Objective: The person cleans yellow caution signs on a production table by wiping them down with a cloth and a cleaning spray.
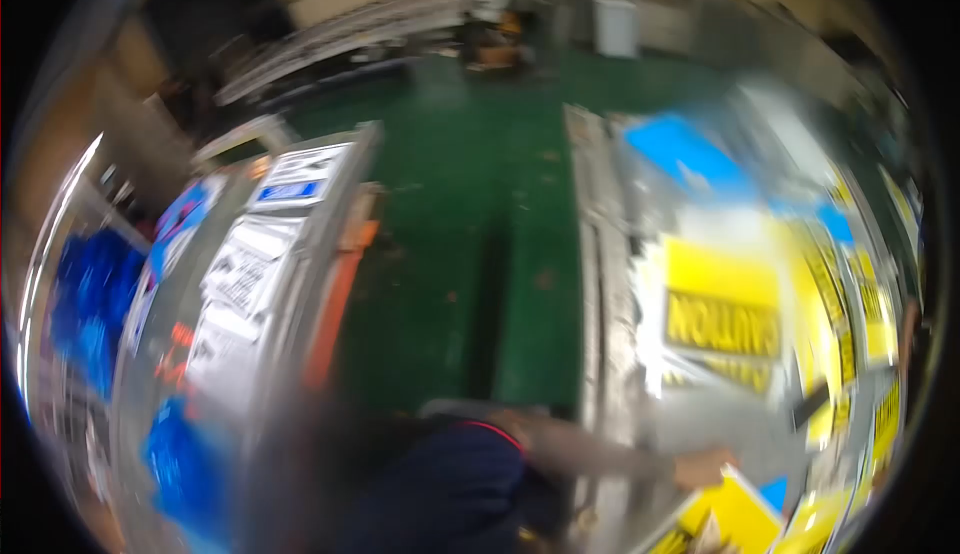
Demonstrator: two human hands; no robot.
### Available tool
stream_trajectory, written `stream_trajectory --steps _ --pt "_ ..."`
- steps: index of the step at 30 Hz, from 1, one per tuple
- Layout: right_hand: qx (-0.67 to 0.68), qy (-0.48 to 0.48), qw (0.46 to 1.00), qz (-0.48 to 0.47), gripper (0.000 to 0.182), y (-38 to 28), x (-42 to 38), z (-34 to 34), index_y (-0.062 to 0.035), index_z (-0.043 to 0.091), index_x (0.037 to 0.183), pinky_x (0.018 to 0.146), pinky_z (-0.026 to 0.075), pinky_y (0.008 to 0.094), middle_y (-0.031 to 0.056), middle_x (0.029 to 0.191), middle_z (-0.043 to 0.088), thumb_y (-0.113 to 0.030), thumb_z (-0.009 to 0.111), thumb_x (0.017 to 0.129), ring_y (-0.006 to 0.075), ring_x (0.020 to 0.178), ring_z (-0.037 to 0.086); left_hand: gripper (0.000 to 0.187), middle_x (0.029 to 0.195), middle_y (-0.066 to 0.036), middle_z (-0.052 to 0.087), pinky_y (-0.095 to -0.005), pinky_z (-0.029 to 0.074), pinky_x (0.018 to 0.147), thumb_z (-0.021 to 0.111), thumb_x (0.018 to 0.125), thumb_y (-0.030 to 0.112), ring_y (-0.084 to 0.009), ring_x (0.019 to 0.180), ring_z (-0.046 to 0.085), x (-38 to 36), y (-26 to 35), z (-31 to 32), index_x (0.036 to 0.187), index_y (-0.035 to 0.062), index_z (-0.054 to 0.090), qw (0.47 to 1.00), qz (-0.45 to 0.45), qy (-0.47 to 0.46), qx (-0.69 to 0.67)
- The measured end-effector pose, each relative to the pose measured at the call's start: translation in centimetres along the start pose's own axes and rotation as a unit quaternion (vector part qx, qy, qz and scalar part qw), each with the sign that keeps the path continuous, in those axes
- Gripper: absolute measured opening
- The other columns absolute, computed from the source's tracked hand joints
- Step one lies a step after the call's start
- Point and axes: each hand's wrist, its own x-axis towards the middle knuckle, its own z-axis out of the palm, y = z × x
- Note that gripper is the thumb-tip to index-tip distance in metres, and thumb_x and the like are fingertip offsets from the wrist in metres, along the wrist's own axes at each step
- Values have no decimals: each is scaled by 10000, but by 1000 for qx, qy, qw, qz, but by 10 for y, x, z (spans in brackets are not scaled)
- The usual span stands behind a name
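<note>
a: so what's your hand on right now?

b: looks like your right hand (703, 467) is down at the bottom right, reaching across the metal edge of the right table (600, 284) and resting at the top corner of a yellow sheet (735, 514). whole frame is smeared with motion blur, so i honestly can't tell if your fingers are pinching the sheet or just lying against it.

a: and where's that sheet sitting?

b: low on the right table, near its front edge, tilted a bit. just above it there's a yellow caution sign (722, 319) lying upside down from your view, and more yellow labels (860, 334) run along the far right side. a blue sheet (690, 154) lies further up the same table.

a: left hand?

b: not in the shot. you only see your dark sleeve with a red cuff (470, 454) leading out to the right arm.

a: what else is around?

b: green floor (450, 234) runs between the two tables. the left table (300, 284) holds white printed labels (250, 264), and there's blue stuff (90, 304) out on the far left.
</note>
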Motion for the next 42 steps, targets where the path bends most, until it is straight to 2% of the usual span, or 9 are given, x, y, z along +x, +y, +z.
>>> stream_trajectory --steps 3,5,13,16,18,30,33,39,42 --pt "151 16 987 51 695 11 2 67 69 381 1644 1332 223 562 328 1691 387 -154 605 1025 502 1605 301 392 1283 -212 656 -486 450 1116 677 979 204 -348 1258 590 -30 -16 -10 1318 7 684 993 -86 36 -68" --pt "90 -80 986 -115 682 -84 -6 21 138 397 1591 1319 242 580 365 1663 390 -113 616 996 528 1570 342 351 1202 -160 725 -411 533 980 690 994 140 -256 1088 666 -33 32 -35 1312 -9 708 978 -142 -24 -152" --pt "-101 108 984 -100 552 64 75 2 30 506 1562 1277 330 561 305 1611 489 -107 576 1032 468 1537 435 409 1125 -113 793 -245 565 766 698 1006 -10 -117 900 731 -18 62 -53 1415 -23 692 966 -193 -56 -163" --pt "-83 -79 993 38 517 20 94 -41 47 531 1535 1291 297 570 315 1602 495 -125 560 1048 476 1540 429 503 1113 -94 784 -226 571 767 686 1016 -13 -112 933 737 -21 72 -56 1510 -35 595 967 -207 -47 -142" --pt "-17 -8 979 -201 542 -56 66 42 72 522 1536 1289 288 596 323 1594 498 -195 535 1065 468 1554 414 562 1229 -131 769 -288 650 811 674 1058 62 -175 1003 774 -18 70 -51 1579 -38 489 962 -198 -46 -184" --pt "-19 86 988 -126 497 -9 70 29 61 489 1545 1293 330 533 295 1589 507 -141 504 1091 414 1503 488 454 1133 -93 791 -225 602 687 655 1074 90 -107 907 755 -22 63 -50 1507 -26 585 966 -231 -30 -109" --pt "-32 44 997 47 507 84 101 7 5 455 1595 1290 348 484 233 1656 482 -162 492 1117 387 1531 477 455 1161 -113 792 -229 612 695 663 1070 88 -120 926 764 -26 78 -49 1500 -39 585 962 -228 -44 -141" --pt "-209 42 970 -120 468 -20 73 45 38 524 1517 1290 364 478 259 1538 566 -105 498 1073 398 1479 526 457 1199 -122 782 -252 648 754 680 1056 58 -139 959 772 -25 67 -53 1493 -38 591 963 -214 -40 -157" --pt "-18 43 995 -90 473 16 77 37 -27 505 1574 1291 351 484 219 1617 525 -163 487 1121 368 1540 470 455 1171 -108 784 -244 630 736 674 1059 72 -138 948 766 -25 71 -48 1499 -17 597 959 -225 -36 -166"
